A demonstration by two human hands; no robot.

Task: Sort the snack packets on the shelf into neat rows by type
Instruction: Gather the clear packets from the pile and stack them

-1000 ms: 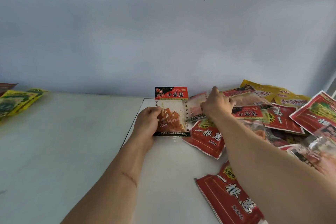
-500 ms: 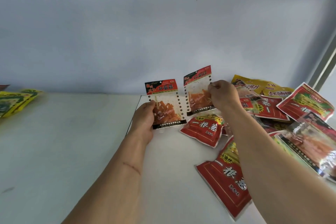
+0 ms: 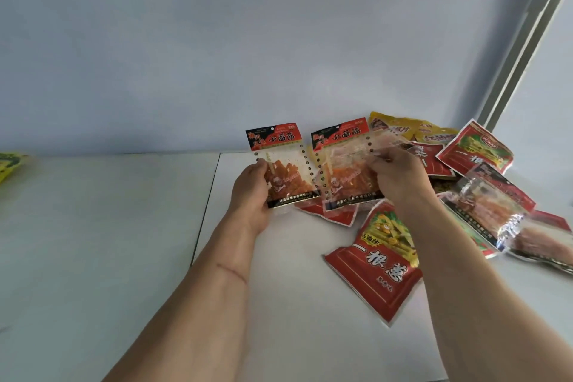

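The right hand (image 3: 400, 183) pinches a clear red-topped snack packet (image 3: 344, 164) upright, just right of the matching packet (image 3: 280, 164) gripped by the left hand (image 3: 252, 195).

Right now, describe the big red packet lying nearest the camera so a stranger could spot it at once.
Start at the jumbled heap of snack packets on the right side of the white shelf. Come toward the camera, just left of the right forearm, to the red packet lying flat by itself. Unlike the clear-windowed packets held in both hands, it is opaque red with large white characters and a yellow-green picture on top.
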